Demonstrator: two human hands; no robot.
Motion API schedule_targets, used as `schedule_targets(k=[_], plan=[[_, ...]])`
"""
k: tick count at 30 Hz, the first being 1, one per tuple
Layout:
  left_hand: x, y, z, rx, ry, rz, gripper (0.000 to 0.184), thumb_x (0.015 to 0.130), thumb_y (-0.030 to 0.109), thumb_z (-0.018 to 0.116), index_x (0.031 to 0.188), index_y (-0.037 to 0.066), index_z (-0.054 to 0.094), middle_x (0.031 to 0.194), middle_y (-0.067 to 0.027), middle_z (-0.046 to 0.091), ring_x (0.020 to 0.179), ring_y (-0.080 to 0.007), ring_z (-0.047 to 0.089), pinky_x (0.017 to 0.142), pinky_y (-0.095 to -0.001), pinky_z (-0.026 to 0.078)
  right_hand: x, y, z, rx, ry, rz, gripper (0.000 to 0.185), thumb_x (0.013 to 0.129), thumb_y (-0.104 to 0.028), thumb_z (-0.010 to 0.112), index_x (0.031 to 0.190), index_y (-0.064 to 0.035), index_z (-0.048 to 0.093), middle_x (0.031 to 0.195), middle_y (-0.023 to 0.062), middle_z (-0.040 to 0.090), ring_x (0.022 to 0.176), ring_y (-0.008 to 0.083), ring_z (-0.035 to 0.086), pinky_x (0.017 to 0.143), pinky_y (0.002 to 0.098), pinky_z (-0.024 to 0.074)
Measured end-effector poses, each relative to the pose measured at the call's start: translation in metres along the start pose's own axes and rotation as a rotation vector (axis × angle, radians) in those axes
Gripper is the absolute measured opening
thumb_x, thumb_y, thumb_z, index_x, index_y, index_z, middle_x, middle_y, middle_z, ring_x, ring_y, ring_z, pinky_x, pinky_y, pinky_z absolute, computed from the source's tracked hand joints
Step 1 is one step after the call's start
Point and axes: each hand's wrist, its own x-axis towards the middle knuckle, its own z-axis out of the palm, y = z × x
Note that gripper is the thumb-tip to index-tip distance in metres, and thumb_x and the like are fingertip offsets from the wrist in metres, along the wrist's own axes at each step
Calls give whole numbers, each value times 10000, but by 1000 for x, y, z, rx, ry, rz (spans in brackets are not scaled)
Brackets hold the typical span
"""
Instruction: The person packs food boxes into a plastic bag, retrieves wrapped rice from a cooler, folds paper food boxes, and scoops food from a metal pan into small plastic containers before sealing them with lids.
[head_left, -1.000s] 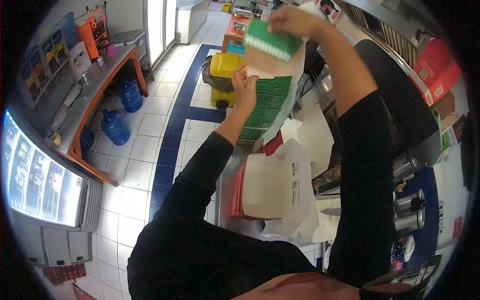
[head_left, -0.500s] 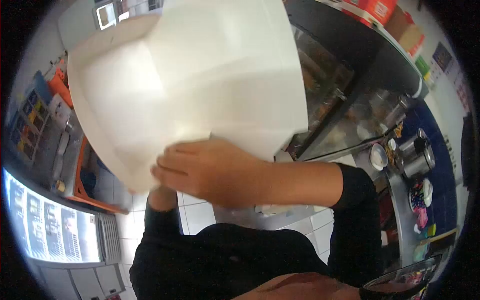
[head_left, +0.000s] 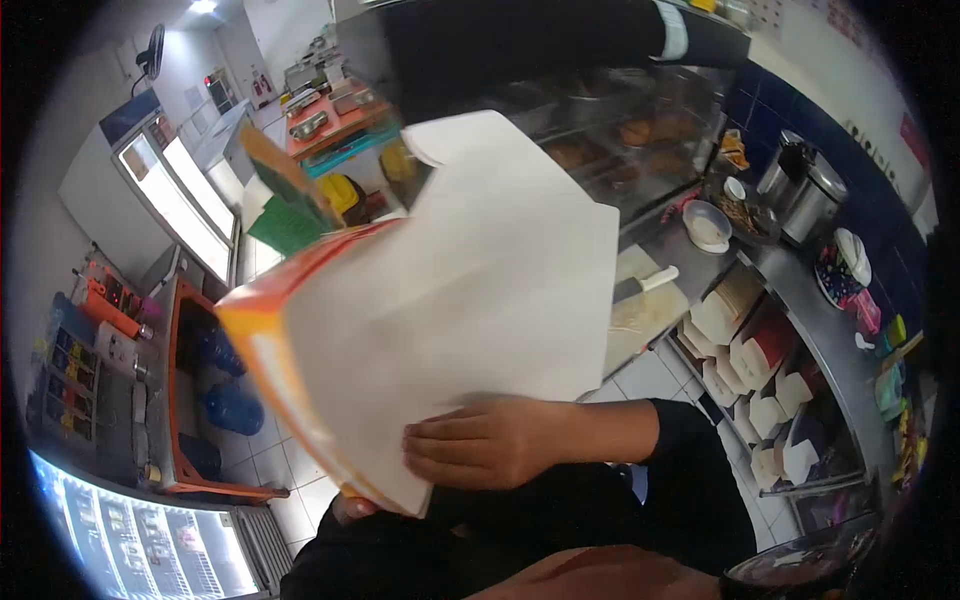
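A partly folded cardboard food box [head_left: 470, 290] fills the middle of the view, its white inside toward me and a red and orange printed side on the left. My right hand [head_left: 490, 441] lies with straight fingers flat on the lower inside of the box. Beneath the lower left corner, a small part of my left hand [head_left: 356, 507] shows, gripping the edge; most of it is hidden behind the cardboard.
On the right counter, a knife [head_left: 648, 283] rests on a cutting board [head_left: 655, 312], near a white bowl [head_left: 707, 226] and a steel pot [head_left: 812, 200]. Folded boxes [head_left: 765, 415] fill a shelf underneath. A glass display case [head_left: 620, 130] stands ahead; a lit fridge [head_left: 125, 540] is lower left.
The box has moved down and turned, bringing its printed side into view. My right hand has shifted right and lower along the inside. My view now takes in more of the room.
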Motion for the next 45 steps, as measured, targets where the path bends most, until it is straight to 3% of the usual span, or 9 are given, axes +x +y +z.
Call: schedule_targets(k=[8, 10, 15, 25, 34, 37, 39, 40, 45], plan=[[-9, -200, 161, 187, -191, -275, 871, 807, 563, 529, 1451, 109, 158, 1494, -122, 197, 1275, -364, 349, 1019, -683, 177, -253, -116, -218, 170, 143, 650, 194, 903, -71, 475, 1054, -5, 577, 1052, 155, 614, 972, 254, 618, 832, 383, 502], [12, -278, 203, 259, -352, -290, 870, 812, 554, 527, 1455, 106, 149, 1506, -120, 183, 1276, -370, 347, 1017, -703, 167, -320, -172, -280, 182, 486, 1220, 207, 919, -101, 482, 1097, -13, 541, 1051, 106, 603, 957, 220, 600, 813, 335, 486], [14, -458, 369, -506, -660, -927, 645, 869, 493, 468, 1324, 42, 389, 1273, -123, 481, 1146, -354, 464, 1000, -559, 329, -423, -278, -390, -245, 1699, 1088, 330, 910, -211, 457, 1176, -14, 473, 1075, 93, 556, 971, 207, 549, 832, 319, 436], [25, -709, 666, 153, -734, -1379, 1126, 629, 906, 321, 1470, 188, 115, 1464, -183, 241, 1301, -465, 259, 994, -660, 238, -675, -273, -535, -1761, 343, 1379, 161, 793, -62, 527, 939, 4, 546, 879, 194, 551, 840, 365, 515, 758, 441, 394], [-48, -598, 393, 834, -1144, -649, 862, 724, 714, 426, 1346, 135, 282, 1320, -177, 356, 1188, -391, 368, 929, -575, 328, -771, -185, -313, -1454, 292, 1448, 364, 861, -238, 513, 1060, 65, 540, 1016, 225, 554, 914, 359, 537, 838, 460, 420], [-94, -515, 252, 1089, -960, -698, 775, 756, 650, 461, 1304, 117, 337, 1272, -174, 394, 1150, -366, 405, 907, -546, 358, -811, -198, -101, -267, 843, 1847, 202, 804, -35, 547, 999, 13, 565, 918, 100, 577, 769, 176, 550, 676, 252, 467], [-138, -467, 173, 1161, -788, -787, 717, 777, 607, 484, 1277, 105, 374, 1241, -173, 419, 1125, -350, 429, 893, -527, 378, -743, -207, -3, 560, 565, 1908, 222, 810, -83, 587, 1025, -29, 577, 943, 75, 574, 795, 162, 550, 704, 270, 474], [-163, -454, 143, 1162, -700, -822, 688, 788, 586, 496, 1263, 99, 393, 1225, -172, 432, 1112, -342, 441, 885, -518, 388, -707, -205, 26, 372, -26, 1522, 253, 820, -112, 607, 1052, -17, 576, 958, 88, 576, 865, 206, 572, 789, 324, 474], [-265, -487, 97, 1000, -247, -643, 545, 841, 479, 554, 1194, 70, 485, 1145, -169, 496, 1049, -300, 502, 849, -471, 438, -599, -100, 148, 713, -448, 1384, 189, 876, -181, 548, 1000, -41, 574, 896, 46, 609, 813, 135, 564, 742, 290, 466]])
